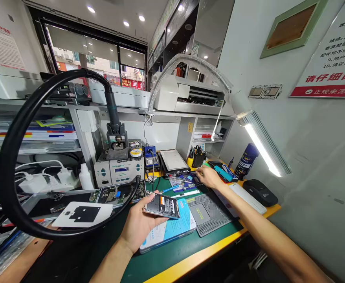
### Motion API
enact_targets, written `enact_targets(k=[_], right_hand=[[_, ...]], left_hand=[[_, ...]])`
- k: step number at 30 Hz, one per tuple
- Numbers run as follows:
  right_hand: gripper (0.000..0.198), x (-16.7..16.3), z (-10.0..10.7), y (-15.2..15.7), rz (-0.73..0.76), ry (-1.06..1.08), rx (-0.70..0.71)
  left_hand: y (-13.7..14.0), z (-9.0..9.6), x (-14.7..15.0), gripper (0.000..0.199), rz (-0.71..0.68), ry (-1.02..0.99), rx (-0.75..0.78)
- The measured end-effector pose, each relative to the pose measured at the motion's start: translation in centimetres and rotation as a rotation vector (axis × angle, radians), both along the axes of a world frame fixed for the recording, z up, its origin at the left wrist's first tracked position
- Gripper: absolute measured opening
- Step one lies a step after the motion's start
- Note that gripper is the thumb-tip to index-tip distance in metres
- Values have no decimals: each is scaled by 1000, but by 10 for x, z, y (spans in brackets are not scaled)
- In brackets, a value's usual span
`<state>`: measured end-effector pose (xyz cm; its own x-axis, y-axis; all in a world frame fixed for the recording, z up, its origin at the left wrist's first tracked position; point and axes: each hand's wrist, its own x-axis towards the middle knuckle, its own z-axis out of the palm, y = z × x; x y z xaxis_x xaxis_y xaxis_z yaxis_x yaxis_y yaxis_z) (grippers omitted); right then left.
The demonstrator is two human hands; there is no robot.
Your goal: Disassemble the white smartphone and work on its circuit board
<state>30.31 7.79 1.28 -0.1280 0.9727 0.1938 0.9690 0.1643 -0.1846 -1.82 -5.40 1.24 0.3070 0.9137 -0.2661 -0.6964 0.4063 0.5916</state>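
My left hand (138, 224) is closed around the edges of an opened smartphone (162, 205), with its black battery and inner parts facing up. The phone is held above a blue and white flat box (184, 224) on the green mat. My right hand (209, 177) reaches to the back of the bench, fingers bent and pressed together beside a purple-blue mat (178, 184) with small tools on it. What those fingertips hold, if anything, is too small to make out. A blue pen-like tool (170, 189) and a white stick (186, 194) lie between the hands.
A perforated metal plate (209, 214) lies right of the box. A black flexible hose (9, 165) loops across the left, from a soldering rework station (119, 173). A lit lamp (263, 145) hangs at right above a spray can (246, 161) and a black case (260, 192).
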Motion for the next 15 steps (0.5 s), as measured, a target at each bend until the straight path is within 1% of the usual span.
enact_targets(k=[3,6,8,11,15], right_hand=[[32,30,18,14,-170,26,43],[32,49,39,37,-264,56,75],[33,53,52,56,-271,77,82],[34,52,67,82,-236,98,55],[33,48,76,102,-181,129,-19]], left_hand=[[1,1,-2,46,36,19,-12],[1,0,-3,43,45,25,-12],[2,-1,-3,43,44,27,-15],[3,-2,-3,45,53,36,-33],[5,-3,-2,47,50,23,-43]])
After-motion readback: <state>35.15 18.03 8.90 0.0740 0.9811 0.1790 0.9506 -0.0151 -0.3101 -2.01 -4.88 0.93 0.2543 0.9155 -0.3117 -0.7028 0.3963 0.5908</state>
